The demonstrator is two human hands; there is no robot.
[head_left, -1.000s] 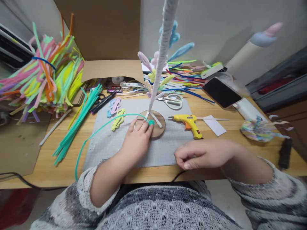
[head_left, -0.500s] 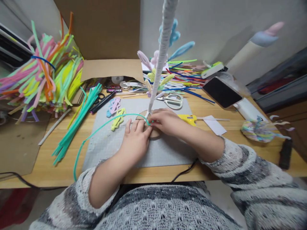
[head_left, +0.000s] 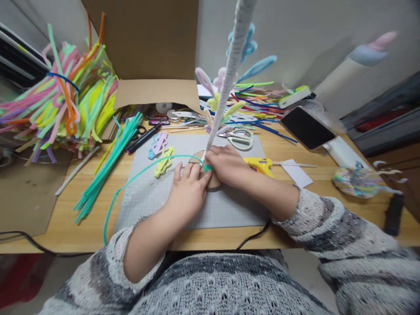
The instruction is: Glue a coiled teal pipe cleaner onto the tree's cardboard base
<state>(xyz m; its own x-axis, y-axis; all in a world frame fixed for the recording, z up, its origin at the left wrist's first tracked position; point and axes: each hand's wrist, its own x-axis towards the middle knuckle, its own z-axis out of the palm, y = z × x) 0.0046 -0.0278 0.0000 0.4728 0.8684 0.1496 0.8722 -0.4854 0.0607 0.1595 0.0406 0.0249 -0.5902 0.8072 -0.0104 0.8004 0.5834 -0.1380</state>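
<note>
A round wood slice (head_left: pixel 215 183) lies under both hands, with a tilted white-wrapped stem (head_left: pixel 226 83) rising from it. My left hand (head_left: pixel 188 188) rests on the slice with fingers spread, its thumb tip against a green pipe cleaner (head_left: pixel 154 162). That pipe cleaner arcs leftward to the table's front edge; its other end is bunched at the stem's foot. My right hand (head_left: pixel 228 164) is closed on this bunched end, its fingertips partly hidden. Pipe-cleaner flowers and leaves in blue (head_left: pixel 257 68), pink and yellow show around the stem.
A grey mat (head_left: pixel 147 205) lies beneath. Around it are scissors (head_left: pixel 241 138), a yellow glue gun (head_left: pixel 260 166), zigzag clips (head_left: pixel 164 162) and green pipe cleaners (head_left: pixel 110 168). A big pipe-cleaner bundle (head_left: pixel 65 100) stands left; a phone (head_left: pixel 308 127) lies right.
My right hand's fingers have curled further over the green pipe cleaner at the stem's foot. My left hand stays on the slice. The whole view has shifted slightly.
</note>
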